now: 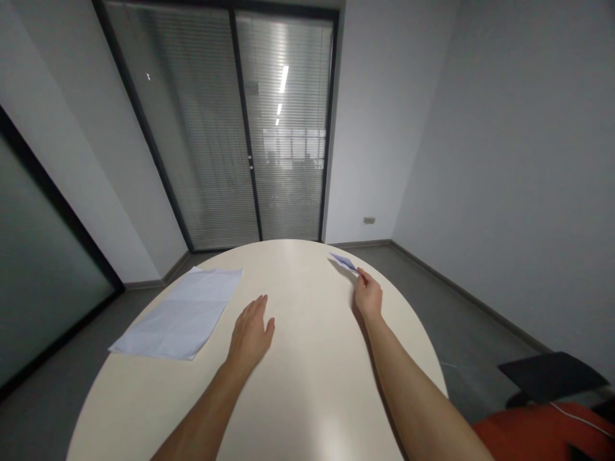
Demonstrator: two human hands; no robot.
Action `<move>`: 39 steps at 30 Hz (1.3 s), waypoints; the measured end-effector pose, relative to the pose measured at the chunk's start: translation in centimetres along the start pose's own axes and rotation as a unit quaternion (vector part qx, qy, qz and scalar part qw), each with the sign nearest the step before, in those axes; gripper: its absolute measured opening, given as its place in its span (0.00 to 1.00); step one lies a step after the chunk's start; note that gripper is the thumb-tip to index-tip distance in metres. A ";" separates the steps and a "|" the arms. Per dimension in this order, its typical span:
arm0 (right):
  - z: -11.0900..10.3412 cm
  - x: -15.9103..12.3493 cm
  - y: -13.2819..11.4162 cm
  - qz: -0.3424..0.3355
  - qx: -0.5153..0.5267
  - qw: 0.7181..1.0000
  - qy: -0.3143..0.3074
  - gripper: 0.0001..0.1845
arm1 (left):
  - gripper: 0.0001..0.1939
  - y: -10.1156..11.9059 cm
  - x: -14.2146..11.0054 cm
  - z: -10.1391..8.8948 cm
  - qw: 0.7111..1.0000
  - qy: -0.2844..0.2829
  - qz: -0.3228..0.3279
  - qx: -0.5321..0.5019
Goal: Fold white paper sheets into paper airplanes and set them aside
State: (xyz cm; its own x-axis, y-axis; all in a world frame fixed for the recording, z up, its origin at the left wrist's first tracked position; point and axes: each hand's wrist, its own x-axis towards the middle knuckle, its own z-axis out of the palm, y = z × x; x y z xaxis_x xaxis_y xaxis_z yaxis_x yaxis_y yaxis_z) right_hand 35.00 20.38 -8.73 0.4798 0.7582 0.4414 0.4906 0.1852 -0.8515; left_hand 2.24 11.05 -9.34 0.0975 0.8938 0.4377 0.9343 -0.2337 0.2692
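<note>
My right hand is closed on the near end of a small folded paper, pale bluish white and pointed at its far tip. It holds the paper near the right edge of the round table, and a shadow lies beside the hand and forearm. My left hand is over the middle-left of the table, palm down and empty, the thumb apart from the fingers. To its left lies a large white paper sheet with faint crease lines, its far left side close to the table's rim.
The round cream table fills the foreground. An orange-red seat and a black panel stand at the lower right. Beyond are a glass door with blinds, grey walls and a wall socket.
</note>
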 end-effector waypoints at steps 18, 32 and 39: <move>1.6 -0.1 1.5 -0.024 -0.109 0.993 -0.027 0.30 | 0.24 0.4 -0.2 -1.1 0.996 -0.077 -0.020 0.038; 3.2 -5.4 -5.0 -0.223 -0.160 0.934 -0.228 0.24 | 0.25 -6.2 0.2 -5.4 0.953 -0.017 -0.207 0.221; 3.2 -5.2 -4.9 -0.198 -0.188 0.917 -0.291 0.23 | 0.21 -7.5 0.4 -5.3 0.957 -0.041 -0.217 0.189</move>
State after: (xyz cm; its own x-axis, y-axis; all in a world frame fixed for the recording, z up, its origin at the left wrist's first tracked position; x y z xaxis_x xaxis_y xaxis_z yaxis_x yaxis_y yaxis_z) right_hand 27.72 17.51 -7.78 -0.2064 0.9033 0.3760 0.8113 0.3729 -0.4504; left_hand -6.58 11.12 -6.72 -0.3160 0.9058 0.2823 0.9486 0.3079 0.0735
